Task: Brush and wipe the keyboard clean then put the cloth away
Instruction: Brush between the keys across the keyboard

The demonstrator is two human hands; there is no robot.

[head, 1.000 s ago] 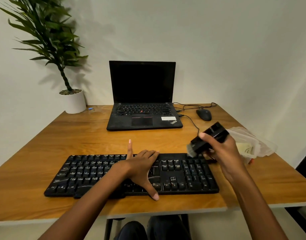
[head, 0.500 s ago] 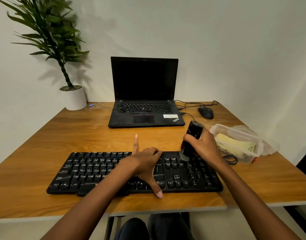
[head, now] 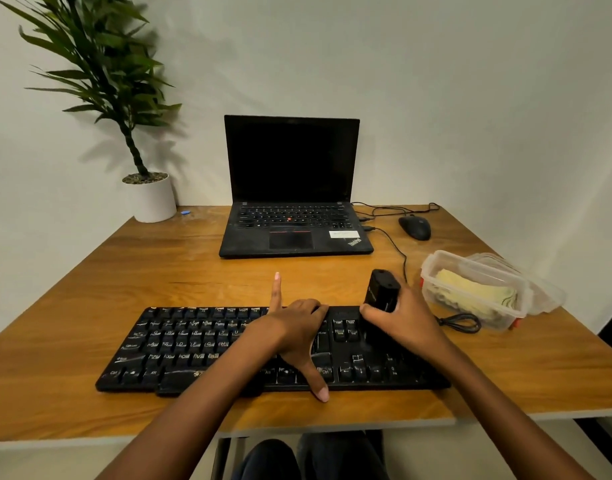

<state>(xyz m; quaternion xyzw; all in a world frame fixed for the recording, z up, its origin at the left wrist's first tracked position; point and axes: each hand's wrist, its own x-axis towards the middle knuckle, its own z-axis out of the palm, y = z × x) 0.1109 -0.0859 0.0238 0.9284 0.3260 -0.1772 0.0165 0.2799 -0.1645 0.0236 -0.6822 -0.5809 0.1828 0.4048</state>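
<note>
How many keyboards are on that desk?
2. One black keyboard lies near the front edge of the desk, held by the left hand, with the right hand holding a brush on it; the other is built into the laptop behind. None seems hidden.

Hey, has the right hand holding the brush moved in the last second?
Yes. The right hand swung the brush left, away from the plastic container, down onto the keyboard.
</note>
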